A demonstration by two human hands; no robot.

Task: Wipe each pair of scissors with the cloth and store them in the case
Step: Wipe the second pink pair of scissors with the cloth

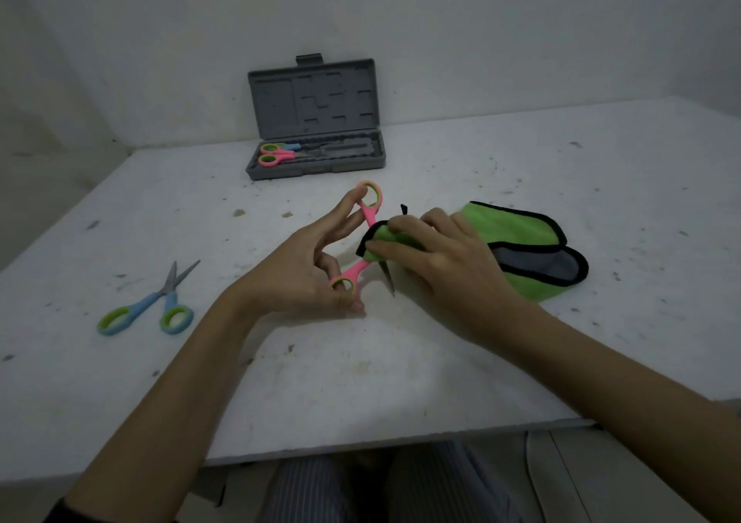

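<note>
My left hand (304,266) holds pink scissors (367,217) spread wide, with fingers through both green-lined handle loops. My right hand (437,254) pinches a green cloth with black trim (529,250) around one blade near the pivot. The other blade tip points down at the table, just left of my right hand. Blue scissors (152,306) with green loops lie spread on the table at the left. A grey case (316,161) stands with its lid up at the back, and it holds two pairs of scissors (276,153) at its left end.
The white table (401,382) is speckled with dark marks and meets white walls at the back and left. Its front edge runs just above my striped trouser legs (304,490).
</note>
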